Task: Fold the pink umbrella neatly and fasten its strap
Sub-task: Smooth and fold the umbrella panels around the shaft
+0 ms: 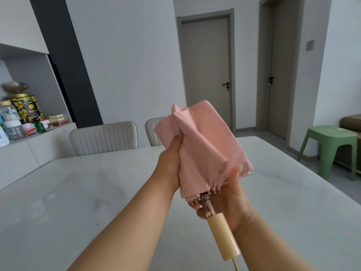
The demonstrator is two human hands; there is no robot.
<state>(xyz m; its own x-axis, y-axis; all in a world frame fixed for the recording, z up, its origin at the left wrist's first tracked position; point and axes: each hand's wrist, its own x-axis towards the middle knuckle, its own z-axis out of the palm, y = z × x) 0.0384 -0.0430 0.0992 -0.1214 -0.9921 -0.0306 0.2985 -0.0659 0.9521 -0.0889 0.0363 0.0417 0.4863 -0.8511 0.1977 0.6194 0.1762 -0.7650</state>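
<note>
Above the counter (78,192), the left hand (170,163) is gripping the collapsed pink umbrella (205,145) at nine o'clock, the right hand (230,196) is clasping its ribs at five, and the panels are staying loose, unstrapped.

Pink umbrella, pale room

Pink umbrella (203,145), cream handle (223,236); white marbled table (78,192); green stool (330,147); grey doors (207,69).

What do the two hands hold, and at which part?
Both hold the pink umbrella. The left hand grips the folded cloth at its side; the right hand supports the rib ends above the handle.
</note>
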